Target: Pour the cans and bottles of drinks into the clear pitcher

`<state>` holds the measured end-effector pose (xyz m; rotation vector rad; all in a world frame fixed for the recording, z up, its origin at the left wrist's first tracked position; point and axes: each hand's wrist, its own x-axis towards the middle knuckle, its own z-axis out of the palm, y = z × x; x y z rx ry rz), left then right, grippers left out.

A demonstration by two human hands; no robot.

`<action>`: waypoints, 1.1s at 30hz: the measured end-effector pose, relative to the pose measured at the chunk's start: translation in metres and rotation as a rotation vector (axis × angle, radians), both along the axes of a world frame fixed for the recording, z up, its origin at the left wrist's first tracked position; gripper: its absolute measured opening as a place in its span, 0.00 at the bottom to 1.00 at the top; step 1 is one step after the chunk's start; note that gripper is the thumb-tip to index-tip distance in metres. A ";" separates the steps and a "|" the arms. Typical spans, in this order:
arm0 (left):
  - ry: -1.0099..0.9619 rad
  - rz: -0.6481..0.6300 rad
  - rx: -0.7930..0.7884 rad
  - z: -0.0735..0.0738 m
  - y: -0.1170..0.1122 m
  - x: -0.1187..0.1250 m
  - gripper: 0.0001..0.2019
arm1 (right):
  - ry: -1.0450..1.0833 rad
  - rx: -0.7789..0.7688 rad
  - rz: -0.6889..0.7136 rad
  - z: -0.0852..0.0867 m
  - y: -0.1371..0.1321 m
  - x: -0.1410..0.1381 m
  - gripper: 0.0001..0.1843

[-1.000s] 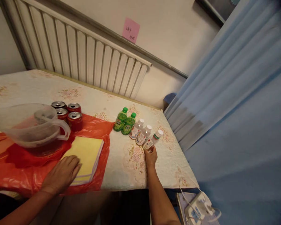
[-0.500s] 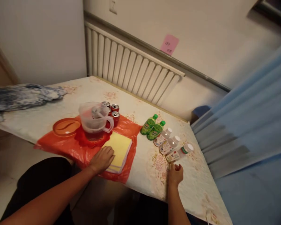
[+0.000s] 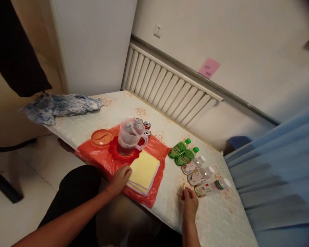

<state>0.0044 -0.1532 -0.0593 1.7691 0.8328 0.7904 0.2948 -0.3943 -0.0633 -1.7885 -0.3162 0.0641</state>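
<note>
My left hand [image 3: 121,179] is closed, its fingers curled at the left edge of a stack of yellow paper sheets [image 3: 144,171]. No object shows in it. Beneath the stack lies a red plastic bag [image 3: 158,190]. My right hand [image 3: 190,199] rests low over the floral tablecloth, fingers bent inward with nothing visible between them. Just beyond it, several bottles lie in a row: two green drink bottles [image 3: 184,157] and clear white-capped bottles [image 3: 199,175]. A translucent measuring jug [image 3: 130,134] stands on a red scalloped dish [image 3: 118,155] behind the paper.
Red drink cans [image 3: 147,125] stand behind the jug, and an orange lid [image 3: 102,138] lies left of it. A blue-and-white cloth [image 3: 69,105] is at the table's far left. A radiator [image 3: 167,84] runs along the wall; a blue curtain [image 3: 280,171] hangs at right.
The view has swung left, so the table appears shifted right. My left hand has drawn back from atop the yellow sheets to their edge, fingers more curled. My right hand has moved slightly away from the bottles.
</note>
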 end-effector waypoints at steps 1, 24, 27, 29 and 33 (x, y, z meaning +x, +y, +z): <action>-0.026 0.066 -0.108 0.000 0.002 -0.006 0.08 | 0.041 0.010 0.051 0.008 0.016 -0.005 0.17; -0.341 0.427 -1.191 0.026 0.072 -0.015 0.13 | 0.062 0.287 0.614 0.130 0.292 -0.153 0.25; -0.342 0.418 -1.188 0.031 0.070 -0.019 0.15 | 0.029 0.380 0.486 0.145 0.273 -0.147 0.26; -0.343 0.407 -1.173 0.036 0.068 -0.022 0.15 | 0.004 0.439 0.458 0.156 0.256 -0.141 0.25; -0.357 0.377 -1.127 0.046 0.064 -0.028 0.13 | 0.006 0.547 0.410 0.172 0.220 -0.129 0.24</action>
